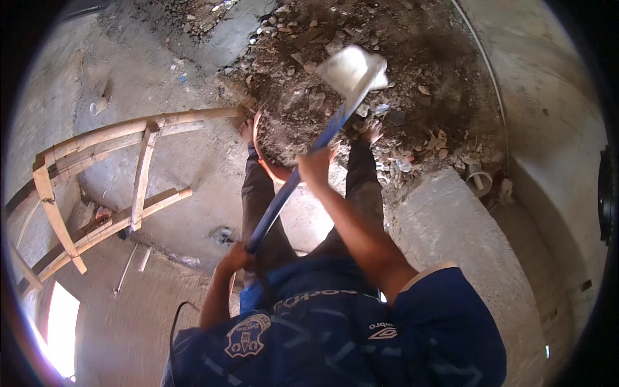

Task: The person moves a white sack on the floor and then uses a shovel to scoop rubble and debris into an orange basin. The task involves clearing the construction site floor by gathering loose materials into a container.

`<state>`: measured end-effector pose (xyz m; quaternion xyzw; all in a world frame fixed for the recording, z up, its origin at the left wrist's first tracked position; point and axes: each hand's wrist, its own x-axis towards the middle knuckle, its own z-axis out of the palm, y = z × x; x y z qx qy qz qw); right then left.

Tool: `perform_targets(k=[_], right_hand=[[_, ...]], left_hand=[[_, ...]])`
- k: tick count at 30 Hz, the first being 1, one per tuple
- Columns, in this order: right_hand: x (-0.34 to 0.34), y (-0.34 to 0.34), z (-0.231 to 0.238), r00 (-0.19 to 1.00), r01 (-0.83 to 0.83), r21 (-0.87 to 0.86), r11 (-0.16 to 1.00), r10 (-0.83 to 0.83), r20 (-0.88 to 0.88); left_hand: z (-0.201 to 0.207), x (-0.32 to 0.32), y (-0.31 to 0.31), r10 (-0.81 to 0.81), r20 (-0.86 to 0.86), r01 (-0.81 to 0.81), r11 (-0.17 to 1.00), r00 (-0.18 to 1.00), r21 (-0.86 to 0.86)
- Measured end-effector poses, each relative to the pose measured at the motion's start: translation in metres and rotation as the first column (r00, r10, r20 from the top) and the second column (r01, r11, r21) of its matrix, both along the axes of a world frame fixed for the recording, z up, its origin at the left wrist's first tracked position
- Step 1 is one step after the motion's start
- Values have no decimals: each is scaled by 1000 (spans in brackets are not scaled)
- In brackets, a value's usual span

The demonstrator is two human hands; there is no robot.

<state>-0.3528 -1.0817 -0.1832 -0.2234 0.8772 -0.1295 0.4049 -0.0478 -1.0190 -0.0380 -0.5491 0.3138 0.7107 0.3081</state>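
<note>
Both my hands grip the blue handle of a hoe [327, 131], which slants from my waist up and to the right. My left hand [236, 257] closes round its lower end near my body. Further up the handle, my right hand [314, 169] is wrapped round it. The pale, broad blade [350, 69] is blurred and over the loose soil and rubble [445, 77]. Between my bare feet sits an orange basin [257, 138], its rim partly hidden by the handle, my right hand and my legs.
A wooden ladder-like frame [142, 171] lies to the left, one end near my left foot. A raised concrete slab [461, 238] is to the right, with a white pipe end [477, 182] beside it. Walls stand on both sides; a thin pipe [488, 64] runs along the right one.
</note>
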Motion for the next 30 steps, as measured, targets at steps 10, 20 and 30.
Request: perform_targets(k=[10, 20, 30], right_hand=[[-150, -238, -93, 975, -187, 72, 980, 176, 134], [-78, -158, -78, 950, -264, 164, 950, 226, 218], [14, 17, -90, 959, 159, -24, 987, -149, 241]], left_hand=[[-152, -264, -64, 654, -163, -660, 751, 739, 21], [-57, -187, -19, 716, 41, -712, 685, 697, 156], [51, -50, -25, 113, -60, -110, 993, 992, 46]])
